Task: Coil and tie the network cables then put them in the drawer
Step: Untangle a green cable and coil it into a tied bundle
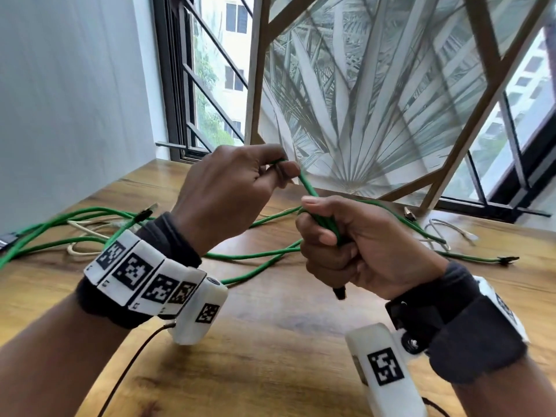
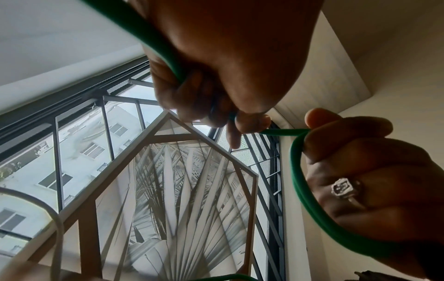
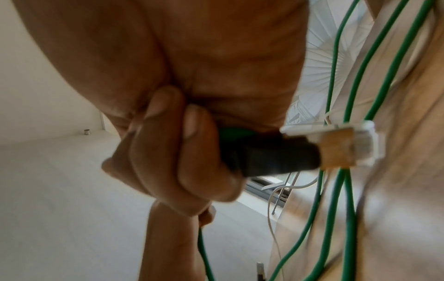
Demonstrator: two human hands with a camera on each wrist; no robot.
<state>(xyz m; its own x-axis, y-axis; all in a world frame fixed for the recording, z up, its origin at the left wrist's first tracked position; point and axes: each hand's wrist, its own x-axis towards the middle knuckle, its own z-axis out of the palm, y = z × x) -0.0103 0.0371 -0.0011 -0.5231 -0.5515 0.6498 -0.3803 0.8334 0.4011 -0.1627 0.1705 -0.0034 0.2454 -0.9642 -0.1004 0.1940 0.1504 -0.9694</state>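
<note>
A long green network cable [image 1: 258, 255] sprawls over the wooden table [image 1: 270, 341] in loose loops. My right hand [image 1: 340, 245] is fisted round several strands of it, and its black plug [image 1: 339, 291] sticks out below the fist [image 3: 276, 154]. My left hand [image 1: 240, 188], raised a little above and left of the right, pinches one green strand [image 1: 307, 183] between thumb and fingers; that strand runs down into the right fist [image 2: 283, 131]. A white cable [image 1: 90, 233] lies tangled under the green one at the left. No drawer is in view.
A wooden-framed screen [image 1: 376, 94] with a palm-leaf print stands at the back of the table. Behind it is a barred window [image 1: 210, 85]. A second white cable [image 1: 448, 233] lies at the right, near another green cable end with a black plug [image 1: 508, 260].
</note>
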